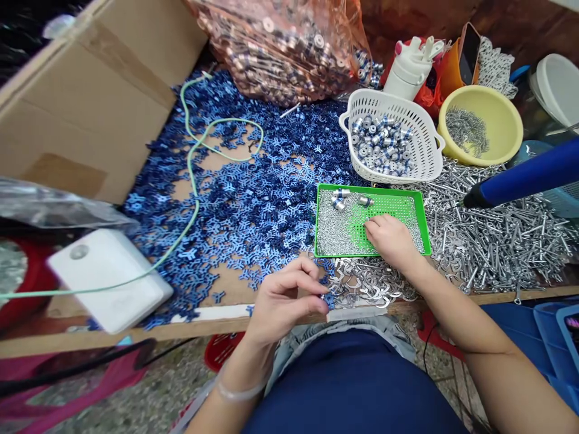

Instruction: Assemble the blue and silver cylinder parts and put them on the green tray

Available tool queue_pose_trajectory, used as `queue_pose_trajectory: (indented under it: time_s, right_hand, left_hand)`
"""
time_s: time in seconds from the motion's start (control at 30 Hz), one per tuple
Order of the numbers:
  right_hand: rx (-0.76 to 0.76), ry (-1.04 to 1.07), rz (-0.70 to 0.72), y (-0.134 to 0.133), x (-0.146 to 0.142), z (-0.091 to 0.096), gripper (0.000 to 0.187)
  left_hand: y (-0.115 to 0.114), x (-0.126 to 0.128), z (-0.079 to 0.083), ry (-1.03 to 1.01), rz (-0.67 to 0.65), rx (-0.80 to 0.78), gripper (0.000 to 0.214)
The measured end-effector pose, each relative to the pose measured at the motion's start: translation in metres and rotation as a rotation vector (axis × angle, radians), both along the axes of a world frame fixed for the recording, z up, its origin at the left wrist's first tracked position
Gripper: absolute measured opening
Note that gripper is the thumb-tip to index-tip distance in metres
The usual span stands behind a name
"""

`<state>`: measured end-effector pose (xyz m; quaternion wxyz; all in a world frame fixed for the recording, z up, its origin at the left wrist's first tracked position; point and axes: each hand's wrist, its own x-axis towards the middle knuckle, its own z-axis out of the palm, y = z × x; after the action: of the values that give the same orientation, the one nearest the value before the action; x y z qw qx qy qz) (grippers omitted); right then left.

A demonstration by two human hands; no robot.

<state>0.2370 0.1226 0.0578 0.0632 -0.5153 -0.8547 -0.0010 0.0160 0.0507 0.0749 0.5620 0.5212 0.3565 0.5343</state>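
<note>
Near the table's front edge my left hand (pixel 289 295) pinches a small blue three-armed metal piece (pixel 330 299) between thumb and forefinger. My right hand (pixel 389 238) reaches into the green tray (pixel 427 238), its fingertips pressed together among many tiny silvery parts (pixel 337 238); whatever they grip is too small to make out. At the back of that tray lie several silver-and-blue cylinders (pixel 365 201). Flat curved silver clips (pixel 373 283) are heaped between the tray and the edge. Left of my hands spreads a wide layer of blue three-armed pieces (pixel 253 223).
A white basket (pixel 427 147) of cylinders and a yellow bowl (pixel 502 120) stand behind the tray. Long pins (pixel 497 241) cover the right side, below a blue pen-shaped tool (pixel 529 175). A cardboard box (pixel 122 78), white power bank (pixel 108 283), green cord (pixel 194 181) and orange bag (pixel 289 48) surround the pieces.
</note>
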Motion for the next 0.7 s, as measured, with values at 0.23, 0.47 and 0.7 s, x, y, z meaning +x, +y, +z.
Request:
queue_pose_trajectory:
  time_s: [0.23,0.47,0.7]
  right_hand:
    - [0.084,0.123,-0.016,-0.010,0.000,0.026,0.017]
    - [-0.150,0.696,0.057,-0.075,-0.027,0.081,0.008]
    - [-0.075,0.632,0.008,-0.086,-0.040,0.087,0.008]
  left_hand:
    - [-0.004,0.004,0.001,0.046,0.100,0.071,0.009]
    - [-0.006,0.017,0.000,0.155,0.308,0.269,0.022]
    - [-0.008,0.022,0.001,0.320,0.400,0.434,0.030]
